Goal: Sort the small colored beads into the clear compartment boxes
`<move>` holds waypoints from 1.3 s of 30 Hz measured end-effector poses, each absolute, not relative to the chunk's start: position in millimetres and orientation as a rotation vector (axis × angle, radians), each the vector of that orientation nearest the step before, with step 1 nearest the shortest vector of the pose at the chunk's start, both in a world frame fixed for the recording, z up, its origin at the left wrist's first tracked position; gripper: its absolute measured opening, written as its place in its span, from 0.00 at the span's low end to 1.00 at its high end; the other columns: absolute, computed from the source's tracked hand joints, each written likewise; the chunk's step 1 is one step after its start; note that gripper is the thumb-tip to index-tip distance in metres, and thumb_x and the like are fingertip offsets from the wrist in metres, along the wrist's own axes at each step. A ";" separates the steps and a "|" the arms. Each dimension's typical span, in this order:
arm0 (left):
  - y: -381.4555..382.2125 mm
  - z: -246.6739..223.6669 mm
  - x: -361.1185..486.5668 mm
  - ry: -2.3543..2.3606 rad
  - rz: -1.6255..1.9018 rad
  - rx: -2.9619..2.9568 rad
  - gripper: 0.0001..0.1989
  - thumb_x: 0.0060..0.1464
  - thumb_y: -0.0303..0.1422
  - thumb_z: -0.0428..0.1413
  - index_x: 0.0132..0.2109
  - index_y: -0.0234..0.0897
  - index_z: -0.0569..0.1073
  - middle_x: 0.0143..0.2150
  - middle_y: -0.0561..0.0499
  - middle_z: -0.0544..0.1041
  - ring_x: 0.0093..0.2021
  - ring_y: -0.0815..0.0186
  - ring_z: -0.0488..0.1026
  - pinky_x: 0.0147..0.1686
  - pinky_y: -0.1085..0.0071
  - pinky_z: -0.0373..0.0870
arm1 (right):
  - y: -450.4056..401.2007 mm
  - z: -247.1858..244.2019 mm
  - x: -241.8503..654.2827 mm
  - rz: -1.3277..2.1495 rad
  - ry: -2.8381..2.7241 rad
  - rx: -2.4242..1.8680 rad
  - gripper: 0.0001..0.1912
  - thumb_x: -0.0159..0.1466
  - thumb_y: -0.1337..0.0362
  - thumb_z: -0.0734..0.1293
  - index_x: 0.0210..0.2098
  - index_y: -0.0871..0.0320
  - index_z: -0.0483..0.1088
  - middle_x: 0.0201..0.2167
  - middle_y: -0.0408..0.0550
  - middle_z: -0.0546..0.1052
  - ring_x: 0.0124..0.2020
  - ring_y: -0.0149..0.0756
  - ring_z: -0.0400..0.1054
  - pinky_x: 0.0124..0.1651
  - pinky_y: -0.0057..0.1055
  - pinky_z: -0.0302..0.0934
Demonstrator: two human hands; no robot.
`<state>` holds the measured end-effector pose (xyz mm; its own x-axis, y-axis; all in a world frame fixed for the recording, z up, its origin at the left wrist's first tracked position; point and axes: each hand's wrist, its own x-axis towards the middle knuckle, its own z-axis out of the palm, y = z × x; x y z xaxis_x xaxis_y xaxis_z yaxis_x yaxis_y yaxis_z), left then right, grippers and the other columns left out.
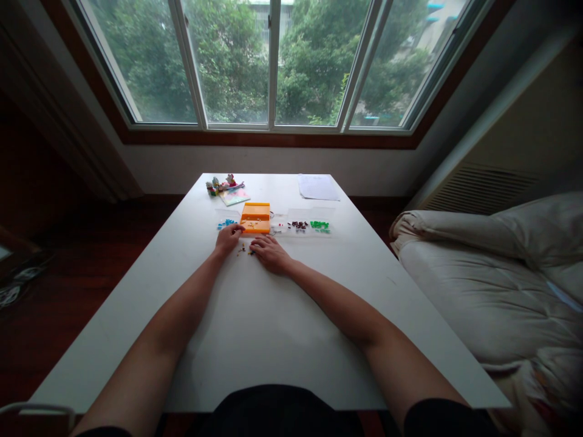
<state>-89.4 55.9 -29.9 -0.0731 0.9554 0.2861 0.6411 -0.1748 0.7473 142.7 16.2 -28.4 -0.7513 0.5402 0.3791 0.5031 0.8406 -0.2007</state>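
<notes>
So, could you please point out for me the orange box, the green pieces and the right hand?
Orange box (255, 210): head view, bare far part.
Green pieces (319, 225): head view, middle of the pile.
Right hand (272, 254): head view, back of the hand.

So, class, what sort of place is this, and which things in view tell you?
Probably a room in a home: a wide window looks out on trees, what seems a padded sofa stands right of the white table, and small colourful figures sit near its far edge.

Soft daylight from the window (272, 73), dark corners, edge distortion
</notes>
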 end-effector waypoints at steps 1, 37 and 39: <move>56.4 -30.7 -89.7 1.709 1.135 1.834 0.14 0.56 0.32 0.53 0.44 0.38 0.82 0.39 0.49 0.82 0.38 0.63 0.76 0.43 0.69 0.72 | 16.4 -28.5 142.7 0.120 -2.587 -0.773 0.17 0.72 0.65 0.61 0.59 0.52 0.71 0.59 0.53 0.72 0.67 0.44 0.57 0.70 0.49 0.44; 55.2 -30.4 -90.2 1.712 1.102 1.852 0.14 0.55 0.31 0.53 0.44 0.38 0.82 0.38 0.49 0.82 0.37 0.63 0.75 0.43 0.68 0.71 | 59.0 -20.6 191.1 -0.027 -1.694 -1.339 0.22 0.71 0.64 0.55 0.59 0.59 0.71 0.59 0.56 0.71 0.62 0.44 0.62 0.69 0.47 0.45; 55.4 -30.2 -90.2 1.712 1.106 1.855 0.14 0.55 0.31 0.53 0.43 0.38 0.82 0.38 0.49 0.82 0.37 0.63 0.75 0.43 0.68 0.71 | 61.1 -21.9 192.4 -0.015 -1.664 -1.348 0.22 0.71 0.63 0.55 0.59 0.58 0.71 0.59 0.56 0.71 0.62 0.44 0.62 0.68 0.47 0.46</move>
